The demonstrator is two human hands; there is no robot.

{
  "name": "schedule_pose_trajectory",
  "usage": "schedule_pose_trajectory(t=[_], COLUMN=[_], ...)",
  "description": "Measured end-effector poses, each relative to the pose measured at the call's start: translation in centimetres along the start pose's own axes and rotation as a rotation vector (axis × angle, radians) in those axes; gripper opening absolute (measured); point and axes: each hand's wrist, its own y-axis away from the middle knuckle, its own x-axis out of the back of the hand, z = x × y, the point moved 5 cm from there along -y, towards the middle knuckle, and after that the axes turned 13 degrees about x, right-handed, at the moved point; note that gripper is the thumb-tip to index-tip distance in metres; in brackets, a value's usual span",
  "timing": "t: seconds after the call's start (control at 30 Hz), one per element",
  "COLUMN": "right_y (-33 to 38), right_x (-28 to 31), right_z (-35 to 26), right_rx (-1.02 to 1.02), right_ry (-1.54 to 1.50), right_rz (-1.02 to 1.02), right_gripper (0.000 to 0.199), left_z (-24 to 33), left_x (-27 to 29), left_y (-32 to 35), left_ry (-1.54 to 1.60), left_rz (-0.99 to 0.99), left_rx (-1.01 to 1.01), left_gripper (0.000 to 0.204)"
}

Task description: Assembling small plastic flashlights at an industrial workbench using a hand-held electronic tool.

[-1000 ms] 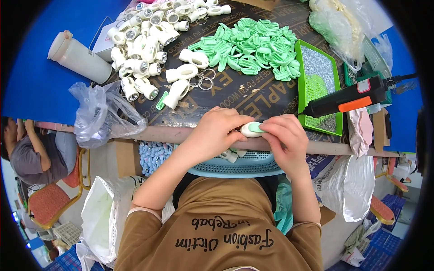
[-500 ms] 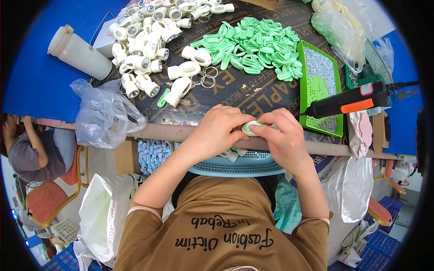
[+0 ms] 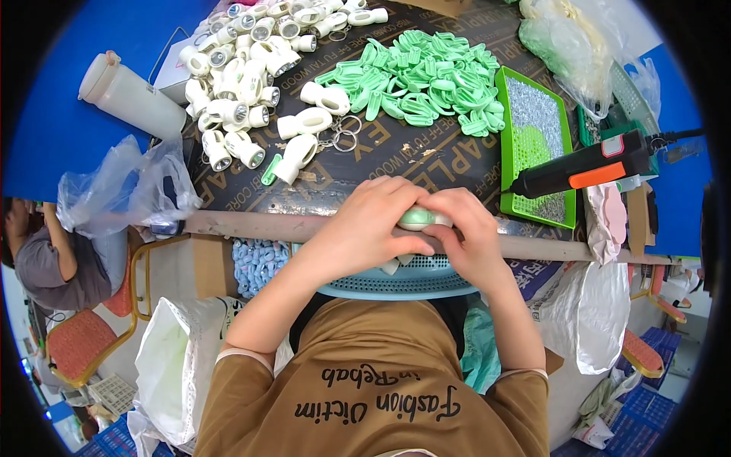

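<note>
Above the table's near edge, my left hand (image 3: 371,222) and my right hand (image 3: 469,232) are both closed on a small flashlight (image 3: 416,218), white with a green part. Fingers cover its ends. Just beyond them on the table, several white flashlights (image 3: 297,156) lie with metal key rings (image 3: 345,140) and a loose green piece (image 3: 270,169). A large heap of white flashlights (image 3: 236,84) spreads behind at the left. Green plastic pieces (image 3: 426,76) form a pile at the far middle. Under my hands, a light-blue basket (image 3: 400,286) with white parts inside sits at my lap.
At the right, a black electric screwdriver (image 3: 579,171) with an orange lever lies across a green tray (image 3: 501,114) of small metal screws. A white bottle (image 3: 133,99) and a clear plastic bag (image 3: 126,186) are at the left. Another person (image 3: 65,251) sits beyond the left edge.
The flashlight has turned in my hands, showing more of its white side, and my right fingers have folded over its far side. At the left, the clear plastic bag has shifted leftward.
</note>
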Motion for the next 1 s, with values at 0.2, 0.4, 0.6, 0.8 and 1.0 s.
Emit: schedule_pose_trajectory(t=[0.2, 0.4, 0.6, 0.8, 1.0], right_y=[0.6, 5.0, 1.3, 2.1, 0.8], right_x=[1.2, 10.5, 10.9, 12.4, 14.4], right_z=[-0.1, 0.3, 2.9, 4.0, 1.7], right_rx=[0.007, 0.123, -0.071, 0.036, 0.110], right_ry=[0.082, 0.094, -0.697, -0.471, -0.622], right_rz=[0.211, 1.085, 0.708, 0.673, 0.778], right_gripper=[0.042, 0.047, 0.059, 0.063, 0.053], left_z=[-0.2, 0.6, 0.7, 1.0, 0.7], left_x=[-0.6, -1.6, -2.7, -2.8, -2.6], left_y=[-0.4, -0.7, -0.8, -0.7, -0.6], left_ry=[-0.098, -0.145, -0.053, -0.115, -0.102], left_rz=[-0.069, -0.045, -0.021, -0.011, -0.004], left_rx=[0.011, -0.044, -0.029, -0.066, -0.083], left_gripper=[0.037, 0.027, 0.030, 0.031, 0.036])
